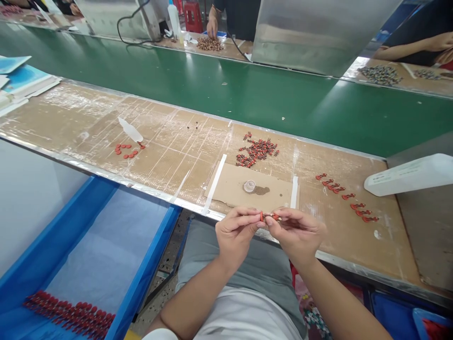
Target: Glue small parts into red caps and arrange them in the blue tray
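Head view of both hands at the bench edge. The left hand [235, 233] and right hand [295, 234] pinch a small red component [266, 216] between their fingertips, its long axis lying sideways and its metal end nearer the right hand. Just ahead lies a cardboard sheet [230, 184] bearing a clear plastic cup [249, 186]; 8 red parts [348, 196] lie to the right.

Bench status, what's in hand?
Left hand and right hand pinching small red part above bench edge. Cardboard sheet with clear cup just beyond.
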The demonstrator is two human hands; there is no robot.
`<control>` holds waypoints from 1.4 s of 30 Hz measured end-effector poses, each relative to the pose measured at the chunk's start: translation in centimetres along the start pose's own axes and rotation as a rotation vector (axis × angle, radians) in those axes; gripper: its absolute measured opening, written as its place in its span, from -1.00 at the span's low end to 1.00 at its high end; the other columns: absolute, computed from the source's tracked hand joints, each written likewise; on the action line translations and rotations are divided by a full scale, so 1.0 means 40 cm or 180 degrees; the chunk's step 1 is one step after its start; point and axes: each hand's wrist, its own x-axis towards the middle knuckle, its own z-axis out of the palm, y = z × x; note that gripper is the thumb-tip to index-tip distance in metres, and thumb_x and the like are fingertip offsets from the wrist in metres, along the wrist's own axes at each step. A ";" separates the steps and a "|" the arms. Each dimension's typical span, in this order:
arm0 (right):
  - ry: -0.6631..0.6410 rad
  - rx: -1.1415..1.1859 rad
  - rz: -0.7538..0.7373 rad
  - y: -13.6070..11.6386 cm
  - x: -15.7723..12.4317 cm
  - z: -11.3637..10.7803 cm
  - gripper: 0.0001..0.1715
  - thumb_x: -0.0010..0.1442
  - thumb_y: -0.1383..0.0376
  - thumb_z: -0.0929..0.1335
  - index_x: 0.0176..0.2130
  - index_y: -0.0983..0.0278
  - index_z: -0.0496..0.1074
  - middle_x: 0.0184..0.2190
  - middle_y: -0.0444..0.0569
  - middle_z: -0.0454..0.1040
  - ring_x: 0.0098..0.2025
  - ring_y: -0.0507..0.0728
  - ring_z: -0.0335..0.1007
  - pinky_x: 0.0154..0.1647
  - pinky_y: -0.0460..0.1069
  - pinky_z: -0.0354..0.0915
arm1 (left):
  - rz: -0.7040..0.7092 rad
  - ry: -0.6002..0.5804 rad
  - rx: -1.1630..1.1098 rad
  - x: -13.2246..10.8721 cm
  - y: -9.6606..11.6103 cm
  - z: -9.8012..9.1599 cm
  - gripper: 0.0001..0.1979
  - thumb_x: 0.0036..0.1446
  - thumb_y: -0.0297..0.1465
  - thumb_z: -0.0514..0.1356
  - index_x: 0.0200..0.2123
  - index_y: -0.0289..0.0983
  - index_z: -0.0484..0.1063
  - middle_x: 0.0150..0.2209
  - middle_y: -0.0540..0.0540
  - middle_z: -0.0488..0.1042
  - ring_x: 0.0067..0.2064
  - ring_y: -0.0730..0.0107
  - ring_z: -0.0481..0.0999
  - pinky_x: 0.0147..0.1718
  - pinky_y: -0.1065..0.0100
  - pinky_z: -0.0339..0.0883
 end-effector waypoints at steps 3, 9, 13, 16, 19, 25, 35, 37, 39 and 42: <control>0.0175 -0.0043 0.0248 -0.001 -0.004 0.002 -0.81 -0.12 0.31 0.57 -0.43 0.25 0.56 -0.51 -0.06 0.59 -0.55 0.07 0.52 -0.54 -0.10 0.50 | 0.0042 0.0009 0.0019 -0.002 -0.006 0.007 -0.71 -0.02 -0.60 0.38 -0.28 -0.09 0.64 -0.27 -0.04 0.57 -0.17 0.36 0.58 -0.14 0.30 0.52; 0.0301 0.0094 0.0595 0.002 -0.010 0.002 -0.77 -0.15 0.26 0.59 -0.46 0.26 0.55 -0.52 -0.04 0.60 -0.54 0.09 0.55 -0.53 -0.10 0.52 | 0.0044 0.0011 0.0165 -0.004 -0.016 0.011 -0.75 0.01 -0.57 0.37 -0.27 -0.11 0.64 -0.24 -0.05 0.58 -0.17 0.35 0.57 -0.15 0.28 0.51; 0.0252 0.0274 0.0675 0.004 -0.013 0.006 -0.78 -0.13 0.30 0.59 -0.41 0.24 0.57 -0.46 -0.05 0.62 -0.47 0.09 0.58 -0.45 -0.10 0.54 | 0.0177 0.0185 0.0405 0.000 -0.016 0.011 -0.81 0.03 -0.52 0.36 -0.29 -0.14 0.63 -0.25 -0.06 0.58 -0.18 0.35 0.57 -0.16 0.26 0.52; 0.0167 0.0381 0.0748 0.005 -0.011 0.009 -0.77 -0.10 0.30 0.58 -0.37 0.24 0.58 -0.41 -0.04 0.63 -0.42 0.11 0.60 -0.38 -0.07 0.57 | 0.0271 0.0216 0.0541 0.003 -0.014 0.009 -0.83 0.04 -0.50 0.36 -0.27 -0.14 0.63 -0.24 -0.07 0.58 -0.16 0.33 0.58 -0.15 0.26 0.52; 0.0105 0.0467 0.0802 0.005 -0.008 0.007 -0.76 -0.09 0.31 0.58 -0.35 0.24 0.58 -0.40 -0.05 0.64 -0.41 0.11 0.60 -0.37 -0.06 0.57 | 0.0351 0.0152 0.0589 0.004 -0.016 0.006 -0.80 0.03 -0.50 0.37 -0.25 -0.14 0.62 -0.21 -0.07 0.57 -0.15 0.34 0.57 -0.13 0.25 0.51; 0.0095 0.0588 0.0814 0.010 -0.007 0.001 -0.74 -0.08 0.36 0.58 -0.31 0.22 0.58 -0.40 -0.06 0.63 -0.42 0.06 0.59 -0.37 -0.12 0.54 | 0.0388 0.0096 0.0558 0.004 -0.021 0.007 -0.77 0.01 -0.54 0.37 -0.24 -0.15 0.61 -0.19 -0.08 0.55 -0.12 0.33 0.56 -0.12 0.25 0.50; 0.0142 0.0219 0.0769 -0.003 -0.006 0.003 -0.78 -0.12 0.29 0.59 -0.40 0.24 0.58 -0.44 -0.04 0.63 -0.46 0.10 0.59 -0.42 -0.09 0.55 | 0.0576 0.0056 0.0783 0.006 -0.016 0.000 -0.76 0.03 -0.54 0.36 -0.24 -0.11 0.62 -0.22 -0.05 0.57 -0.16 0.35 0.57 -0.18 0.27 0.53; 0.0151 0.0200 0.0775 -0.002 -0.008 -0.001 -0.78 -0.12 0.28 0.58 -0.39 0.25 0.58 -0.44 -0.03 0.63 -0.46 0.10 0.59 -0.42 -0.08 0.55 | 0.0656 0.0009 0.0845 0.009 -0.011 0.002 -0.74 0.02 -0.56 0.36 -0.24 -0.10 0.62 -0.22 -0.04 0.57 -0.16 0.37 0.57 -0.17 0.30 0.52; 0.0166 0.0225 0.0793 0.001 -0.013 -0.007 -0.78 -0.10 0.29 0.58 -0.37 0.25 0.58 -0.43 -0.03 0.63 -0.46 0.11 0.59 -0.43 -0.07 0.56 | 0.0756 -0.0053 0.0925 0.010 -0.007 0.005 -0.73 0.01 -0.57 0.37 -0.24 -0.11 0.62 -0.22 -0.03 0.57 -0.16 0.38 0.58 -0.18 0.33 0.52; 0.0218 0.0336 0.0826 0.010 -0.024 -0.017 -0.78 -0.08 0.34 0.57 -0.34 0.23 0.59 -0.42 -0.05 0.64 -0.46 0.09 0.59 -0.42 -0.09 0.56 | 0.0897 -0.0170 0.1029 0.009 -0.009 0.007 -0.70 0.01 -0.59 0.36 -0.22 -0.12 0.62 -0.20 -0.05 0.57 -0.17 0.36 0.59 -0.21 0.33 0.54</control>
